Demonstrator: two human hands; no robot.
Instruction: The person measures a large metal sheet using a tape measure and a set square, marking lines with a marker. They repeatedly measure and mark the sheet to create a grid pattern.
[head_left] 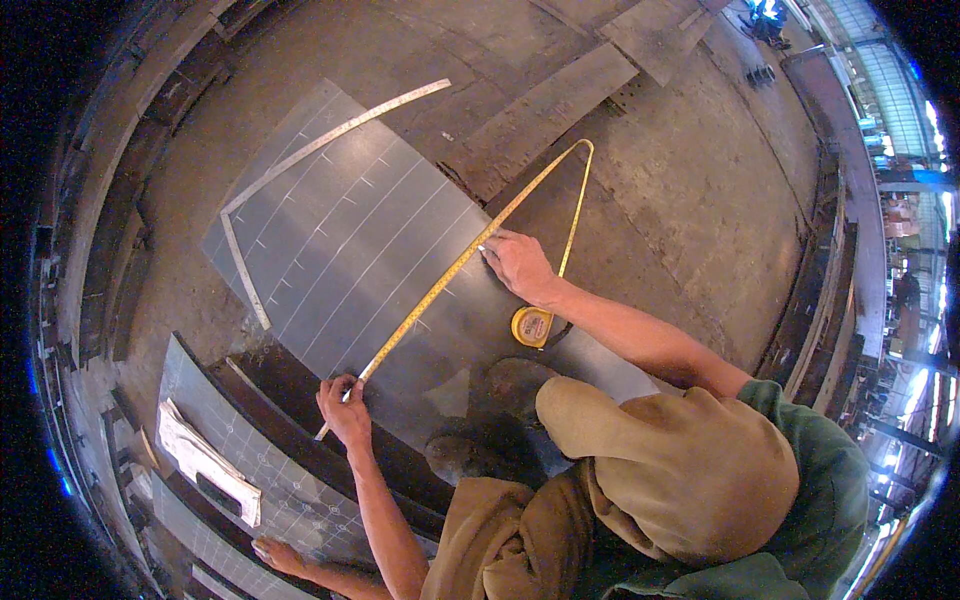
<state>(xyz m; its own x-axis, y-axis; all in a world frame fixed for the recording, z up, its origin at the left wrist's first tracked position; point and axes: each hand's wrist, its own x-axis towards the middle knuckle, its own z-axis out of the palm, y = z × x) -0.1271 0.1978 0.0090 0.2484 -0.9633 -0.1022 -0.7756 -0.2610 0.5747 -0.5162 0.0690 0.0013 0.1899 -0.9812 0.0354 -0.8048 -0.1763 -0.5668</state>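
Head view: crouched over a grey metal sheet (340, 240) lying flat on the concrete floor (690, 190), marked with pale scribed lines. Left hand (345, 408) closed around a pencil-like marker (322, 432), pinching the near end of a yellow tape (440, 285) against the sheet's near edge. Right hand (517, 262) pressed palm-down on the tape farther along, fingers curled over it at the sheet's right edge, holding it taut. Tape stretched diagonally across the sheet between both hands, then running past the right hand to a sharp bend out over the floor and doubling back to the yellow case (531, 326), resting on the sheet just below the right wrist. Steel square (300, 155) lying on the sheet's far-left corner, one arm along the top edge, the other down the left edge. Second marked sheet (250, 450) at lower left, partly under dark steel bars, with a folded white cloth (205, 462) on it. Another person's hand (278, 555) resting near the bottom edge on that second sheet.
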